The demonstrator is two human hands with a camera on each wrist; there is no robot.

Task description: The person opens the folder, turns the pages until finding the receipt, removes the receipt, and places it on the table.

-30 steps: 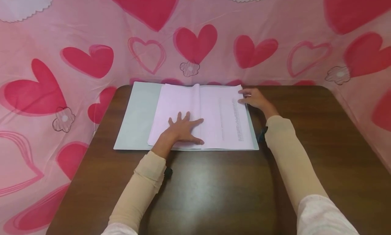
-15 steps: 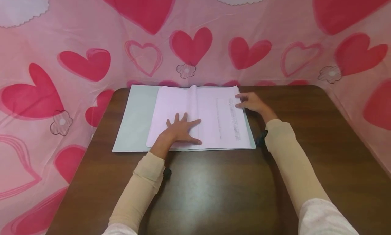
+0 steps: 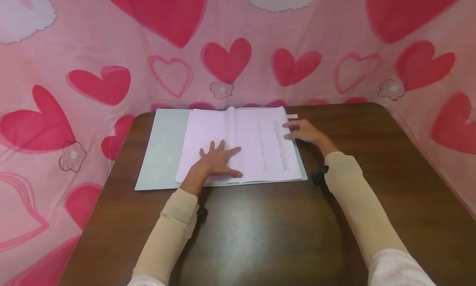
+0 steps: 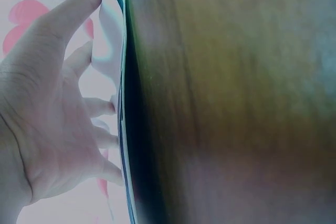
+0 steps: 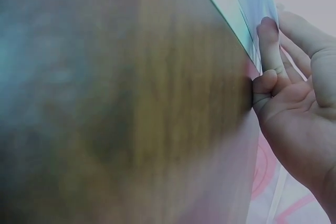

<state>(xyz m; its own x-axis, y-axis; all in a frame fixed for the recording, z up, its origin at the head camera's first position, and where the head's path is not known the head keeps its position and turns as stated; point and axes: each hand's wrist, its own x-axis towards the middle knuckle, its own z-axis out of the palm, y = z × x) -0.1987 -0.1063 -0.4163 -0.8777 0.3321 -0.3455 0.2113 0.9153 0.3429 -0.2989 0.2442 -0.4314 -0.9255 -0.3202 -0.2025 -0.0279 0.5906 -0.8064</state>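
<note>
A pale blue-green folder [image 3: 163, 147] lies spread on the table, with white pages [image 3: 208, 127] in it. Columns of small print [image 3: 280, 149] run down the right-hand page. My left hand [image 3: 217, 160] rests palm down with fingers spread over the left page, its thumb near the centre fold. At the right edge of the right page, my right hand [image 3: 305, 131] pinches the sheet [image 5: 265, 3] between thumb and fingers. A short pale pink strip [image 3: 292, 116] sticks out past that edge, just beyond the right hand.
The dark wooden table [image 3: 241, 232] extends in front of the folder and to its right. A pink cloth with red hearts [image 3: 227, 58] hangs behind the table and along both sides. Dark wrist devices [image 3: 320, 176] sit under the sleeves.
My right hand has slid a little down the page's right edge, and the pale pink strip now shows above it. The left hand stays spread in place. The head view has shifted slightly.
</note>
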